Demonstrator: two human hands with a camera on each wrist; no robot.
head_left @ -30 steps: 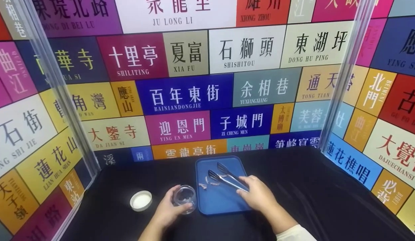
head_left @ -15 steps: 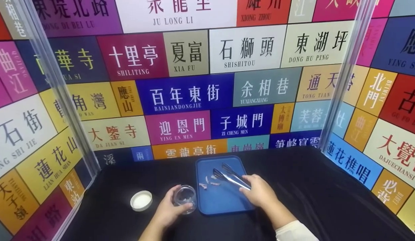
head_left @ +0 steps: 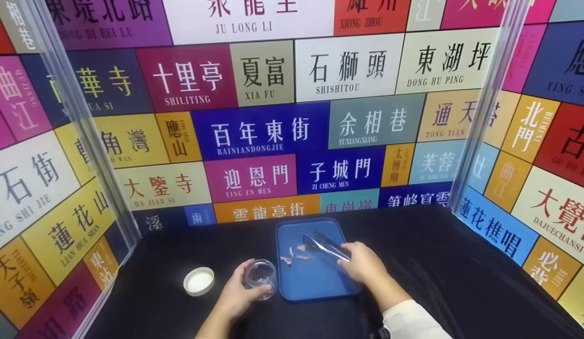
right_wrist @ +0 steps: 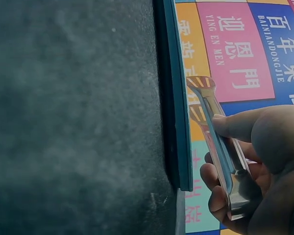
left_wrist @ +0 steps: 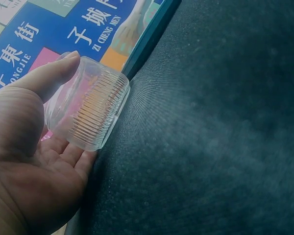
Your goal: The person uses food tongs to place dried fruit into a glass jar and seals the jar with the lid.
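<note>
My left hand (head_left: 237, 293) grips a small clear ribbed jar (head_left: 261, 278), which has no lid on, at the left edge of a blue tray (head_left: 315, 282). In the left wrist view the thumb and fingers curl round the jar (left_wrist: 95, 103). My right hand (head_left: 363, 263) holds metal tongs (head_left: 330, 249) by their handles, the tips spread apart over the tray. The right wrist view shows the thumb pressed along one arm of the tongs (right_wrist: 225, 156). Several small pale pieces (head_left: 292, 253) lie on the tray, left of the tong tips.
A round whitish lid (head_left: 199, 281) lies on the black tablecloth (head_left: 179, 249), left of my left hand. Panels covered with coloured lettering (head_left: 263, 132) stand behind the table and along both sides, with clear corner posts (head_left: 480, 108) between them.
The tongs have drawn back a little to the right and toward me, off the pale pieces. My left hand and the jar have stayed almost still.
</note>
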